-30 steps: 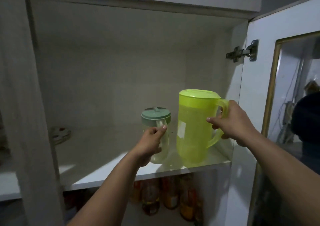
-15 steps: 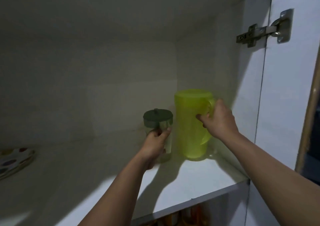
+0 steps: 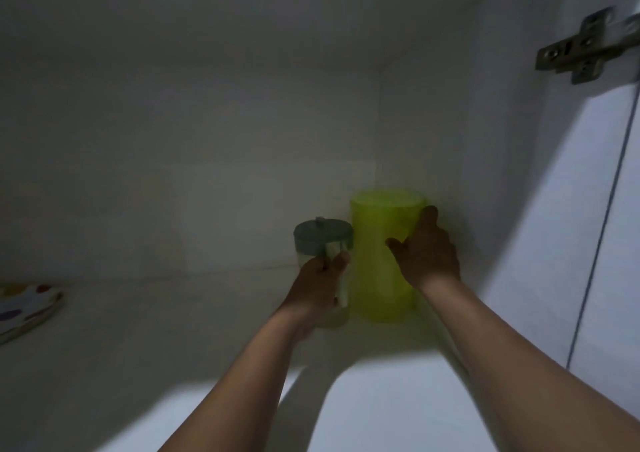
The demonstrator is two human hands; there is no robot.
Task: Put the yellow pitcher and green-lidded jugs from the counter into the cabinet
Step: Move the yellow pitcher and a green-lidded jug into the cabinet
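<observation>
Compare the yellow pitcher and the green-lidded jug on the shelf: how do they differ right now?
The yellow pitcher is taller and wider than the green-lidded jug. The pitcher is translucent yellow all over; the jug has a clear body under a dull green lid. The left hand is wrapped around the jug, while the right hand is spread open against the pitcher. Both stand upright, side by side, deep on the cabinet shelf.

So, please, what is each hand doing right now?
Left hand: closed around the green-lidded jug, which is on the shelf.
Right hand: open, fingers spread against the yellow pitcher, not gripping it.
</observation>
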